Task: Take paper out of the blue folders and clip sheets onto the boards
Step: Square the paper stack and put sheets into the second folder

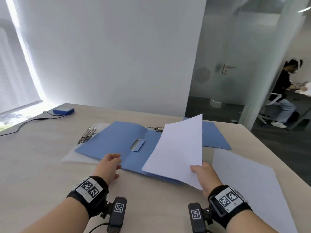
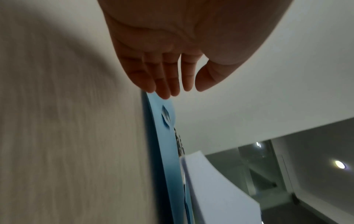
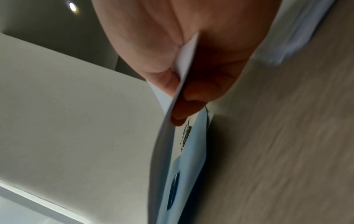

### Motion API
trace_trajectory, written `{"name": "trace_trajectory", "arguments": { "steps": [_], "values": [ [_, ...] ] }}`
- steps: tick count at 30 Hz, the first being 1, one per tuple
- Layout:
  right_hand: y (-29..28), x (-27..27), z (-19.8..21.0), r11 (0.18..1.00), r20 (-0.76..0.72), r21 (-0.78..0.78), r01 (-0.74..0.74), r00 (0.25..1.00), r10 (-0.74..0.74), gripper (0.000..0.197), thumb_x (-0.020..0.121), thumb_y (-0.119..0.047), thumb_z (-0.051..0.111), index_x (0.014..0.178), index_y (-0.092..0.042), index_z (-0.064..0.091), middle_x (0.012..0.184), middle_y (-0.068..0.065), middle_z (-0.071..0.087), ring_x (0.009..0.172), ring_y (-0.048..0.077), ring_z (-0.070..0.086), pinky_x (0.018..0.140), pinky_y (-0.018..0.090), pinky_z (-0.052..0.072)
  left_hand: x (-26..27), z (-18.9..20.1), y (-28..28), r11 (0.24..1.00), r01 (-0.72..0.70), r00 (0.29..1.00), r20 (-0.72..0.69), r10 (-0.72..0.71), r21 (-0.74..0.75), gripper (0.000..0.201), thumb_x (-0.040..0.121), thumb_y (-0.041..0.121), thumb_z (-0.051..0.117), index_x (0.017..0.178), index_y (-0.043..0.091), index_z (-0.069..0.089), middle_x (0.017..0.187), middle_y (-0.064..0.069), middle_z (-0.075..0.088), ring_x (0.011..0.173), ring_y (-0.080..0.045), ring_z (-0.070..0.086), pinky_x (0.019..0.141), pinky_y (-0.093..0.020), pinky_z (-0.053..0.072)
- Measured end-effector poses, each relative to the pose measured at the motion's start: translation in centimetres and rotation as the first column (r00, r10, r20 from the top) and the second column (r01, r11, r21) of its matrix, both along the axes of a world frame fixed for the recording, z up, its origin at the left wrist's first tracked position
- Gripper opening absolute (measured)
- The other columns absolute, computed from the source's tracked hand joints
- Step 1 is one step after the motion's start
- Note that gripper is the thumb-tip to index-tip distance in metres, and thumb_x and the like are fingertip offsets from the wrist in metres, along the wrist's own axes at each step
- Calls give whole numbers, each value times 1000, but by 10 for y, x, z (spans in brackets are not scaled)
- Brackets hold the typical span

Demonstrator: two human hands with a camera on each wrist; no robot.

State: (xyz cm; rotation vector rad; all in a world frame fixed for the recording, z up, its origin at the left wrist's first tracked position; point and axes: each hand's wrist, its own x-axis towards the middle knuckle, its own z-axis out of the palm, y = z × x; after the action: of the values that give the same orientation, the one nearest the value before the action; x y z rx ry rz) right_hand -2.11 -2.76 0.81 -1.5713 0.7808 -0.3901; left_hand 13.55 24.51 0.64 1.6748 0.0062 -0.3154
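Observation:
An open blue folder (image 1: 121,142) lies flat in the middle of the table. My right hand (image 1: 202,172) pinches the near corner of a white sheet (image 1: 178,148) and holds it tilted up above the folder's right half; the pinch of thumb and fingers on the sheet (image 3: 184,63) shows in the right wrist view. My left hand (image 1: 111,163) has straight fingers (image 2: 164,84) whose tips reach the folder's near edge (image 2: 162,136). A clear clipboard (image 1: 72,156) with metal clips (image 1: 88,134) lies partly under the folder on the left. Behind lies a second blue folder (image 1: 215,138).
A loose white sheet (image 1: 249,185) lies at the right, near the table's right edge. At the back left sit a blue box (image 1: 63,110) and a black cable (image 1: 30,121). A person sits on a chair (image 1: 284,91) beyond the glass partition.

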Motion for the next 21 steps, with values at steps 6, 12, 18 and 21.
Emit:
{"name": "trace_trajectory", "arguments": {
  "steps": [6, 12, 18, 21],
  "values": [
    [19, 38, -3, 1000, -57, -9, -28, 998, 27, 15, 92, 6, 52, 86, 0, 65, 87, 14, 65, 78, 28, 61, 72, 35, 46, 22, -8, 31, 969, -213, 975, -94, 202, -123, 30, 91, 16, 53, 121, 21, 51, 114, -7, 55, 105, -22, 57, 71, -36, 51],
    [29, 63, -5, 999, -119, -23, -24, 993, 21, 9, 90, 4, 54, 88, 3, 63, 86, 19, 63, 80, 32, 61, 74, 39, 44, 28, -11, 33, 934, -274, 954, -188, 234, -228, 42, 90, 15, 54, 130, 20, 43, 119, -8, 49, 106, -23, 53, 70, -35, 50],
    [33, 77, -8, 1000, -128, -5, -24, 992, 23, 16, 88, 1, 57, 100, 5, 65, 102, 29, 72, 95, 44, 70, 75, 39, 49, 30, -12, 28, 938, -250, 957, -207, 203, -239, 49, 89, 18, 55, 136, 20, 41, 127, -7, 51, 117, -23, 52, 79, -37, 50],
    [35, 82, -8, 999, -110, 31, -24, 994, 28, 10, 88, 0, 56, 96, 3, 63, 96, 24, 70, 88, 38, 68, 78, 43, 50, 32, -14, 26, 936, -251, 956, -216, 199, -247, 49, 89, 19, 55, 137, 20, 42, 124, -6, 54, 115, -22, 54, 76, -35, 49]
  ]
}}
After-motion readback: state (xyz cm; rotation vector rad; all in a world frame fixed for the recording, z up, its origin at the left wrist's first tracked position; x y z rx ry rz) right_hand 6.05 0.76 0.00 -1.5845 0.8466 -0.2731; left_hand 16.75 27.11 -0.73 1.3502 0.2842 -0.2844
